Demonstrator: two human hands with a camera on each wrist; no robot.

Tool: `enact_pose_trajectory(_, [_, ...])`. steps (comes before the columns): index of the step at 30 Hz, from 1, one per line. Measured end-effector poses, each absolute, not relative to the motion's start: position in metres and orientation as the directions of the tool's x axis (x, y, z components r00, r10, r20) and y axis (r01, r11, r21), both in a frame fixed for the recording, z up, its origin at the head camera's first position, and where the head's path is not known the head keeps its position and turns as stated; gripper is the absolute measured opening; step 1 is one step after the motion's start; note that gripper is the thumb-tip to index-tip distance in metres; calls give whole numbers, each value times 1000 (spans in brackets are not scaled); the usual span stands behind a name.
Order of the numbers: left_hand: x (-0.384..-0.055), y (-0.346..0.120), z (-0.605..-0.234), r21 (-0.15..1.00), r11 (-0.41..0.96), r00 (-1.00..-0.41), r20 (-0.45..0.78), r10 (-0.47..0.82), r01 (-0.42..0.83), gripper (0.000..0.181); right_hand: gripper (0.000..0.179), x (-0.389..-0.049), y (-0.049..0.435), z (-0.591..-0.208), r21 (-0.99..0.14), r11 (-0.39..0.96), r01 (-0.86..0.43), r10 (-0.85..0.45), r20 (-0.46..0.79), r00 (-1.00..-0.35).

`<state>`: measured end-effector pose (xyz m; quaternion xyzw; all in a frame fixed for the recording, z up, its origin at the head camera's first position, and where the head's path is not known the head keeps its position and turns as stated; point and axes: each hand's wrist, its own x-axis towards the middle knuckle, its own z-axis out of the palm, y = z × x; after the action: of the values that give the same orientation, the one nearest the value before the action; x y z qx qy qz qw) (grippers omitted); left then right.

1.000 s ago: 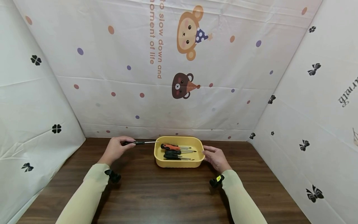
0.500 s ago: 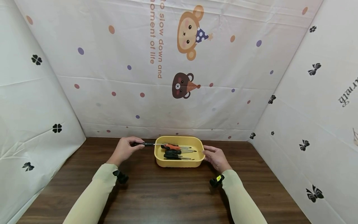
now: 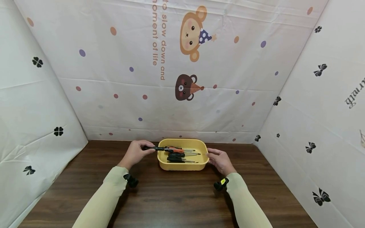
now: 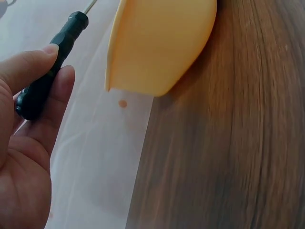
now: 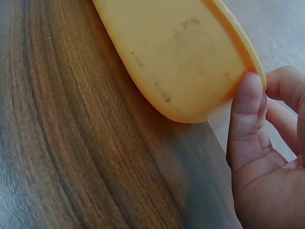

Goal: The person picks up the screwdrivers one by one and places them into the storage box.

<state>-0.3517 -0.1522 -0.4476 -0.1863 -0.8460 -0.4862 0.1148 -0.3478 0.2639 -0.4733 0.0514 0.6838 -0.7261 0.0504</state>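
In the head view my left hand (image 3: 137, 153) pinches a black-handled screwdriver (image 4: 57, 61) by its handle, thumb on one side and fingers on the other. Its shaft points right over the yellow plastic tray (image 3: 182, 167), above the left end. Inside the tray lie an orange-and-black screwdriver (image 3: 174, 150) and several black-handled screwdrivers (image 3: 176, 159), tips to the right. At the tray's right end my right hand (image 3: 219, 160) grips the rim between thumb and fingers, as the right wrist view also shows. The tray's inside is hidden from both wrist views.
The tray stands on a dark wooden table (image 3: 171, 199), near its back edge. Behind it hangs a white printed cloth (image 3: 128, 104). More white cloth walls the left side (image 3: 37, 104) and the right side (image 3: 299, 126).
My left hand has moved right, carrying the screwdriver from beside the tray until its shaft lies over the tray. The right hand and the tray have stayed in place.
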Motion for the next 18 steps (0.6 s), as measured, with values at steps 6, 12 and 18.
enact_pose_trajectory(6, [-355,-140,-450,784,434,-896,387,216,444,12,50,-347,264,-473,-989,-58,133,-12,-132,-991])
enact_pose_trajectory(12, [-358,-130,-451,779,444,-896,378,231,443,14,50,-346,264,-474,-989,-61,138,-6,-138,-990])
enact_pose_trajectory(18, [-361,-118,-447,781,447,-900,358,250,435,13,50,-347,264,-474,-989,-62,137,-9,-136,-991])
